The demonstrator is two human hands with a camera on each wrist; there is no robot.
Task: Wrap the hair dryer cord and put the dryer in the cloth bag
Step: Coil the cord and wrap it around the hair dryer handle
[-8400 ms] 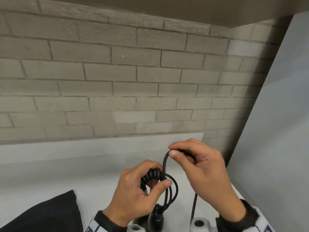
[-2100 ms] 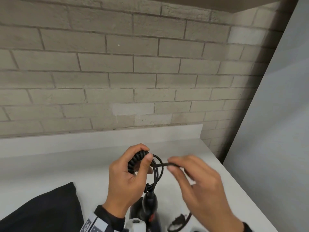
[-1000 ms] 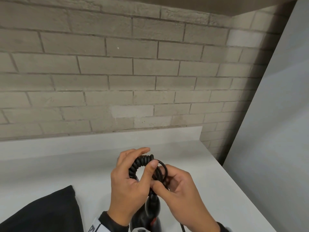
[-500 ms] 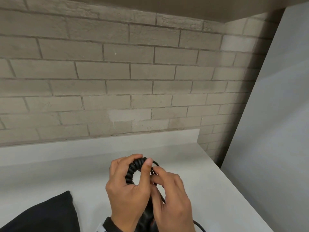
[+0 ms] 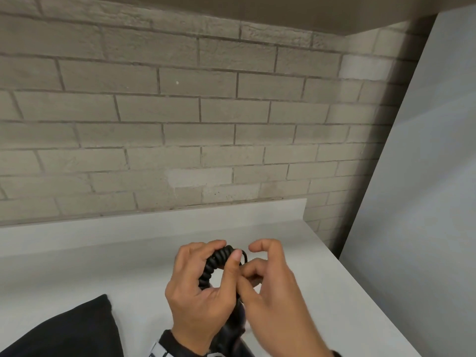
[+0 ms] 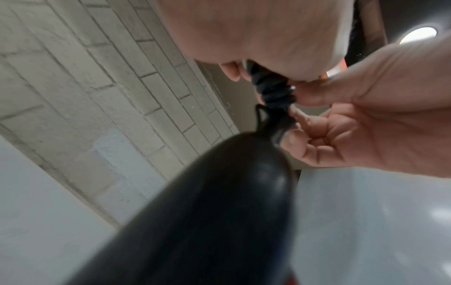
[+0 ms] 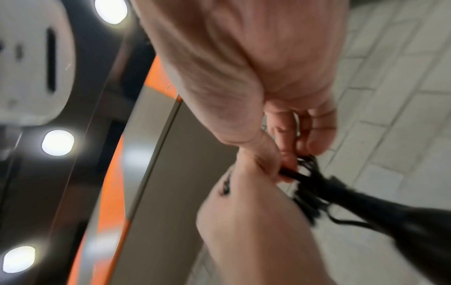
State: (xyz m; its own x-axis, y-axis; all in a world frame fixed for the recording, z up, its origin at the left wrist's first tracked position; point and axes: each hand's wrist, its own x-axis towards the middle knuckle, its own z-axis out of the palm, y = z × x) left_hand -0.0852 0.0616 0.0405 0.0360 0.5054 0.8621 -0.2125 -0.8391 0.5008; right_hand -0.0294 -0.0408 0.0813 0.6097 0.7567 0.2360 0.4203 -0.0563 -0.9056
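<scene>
- One counter (image 5: 108, 256): pale, running along the brick wall (image 5: 180, 119), with both your hands held above its near right part.
- One bag (image 5: 64, 331): black cloth, lying on the counter at the near left, well apart from your hands and from the dryer.
- One dryer (image 6: 207, 221): black. In the head view only a dark part of it shows, low between your wrists; in the left wrist view its body fills the near frame and narrows toward the cord.
- Two hands: your left hand (image 5: 203, 292) is curled round the cord, thumb up across the front of the coils and fingers behind them.
- Your right hand (image 5: 273, 287) sits just right of the left, touching it. Its curled fingers (image 7: 288, 160) pinch the thin straight strands of cord beside the coils, while the forefinger is raised and hooked above.
- One cord (image 5: 213, 266): black and spiralled, bunched in a loop in your left hand, above the dryer. In the right wrist view thin loops trail from the bundle toward the dryer's body, though that view is blurred.
</scene>
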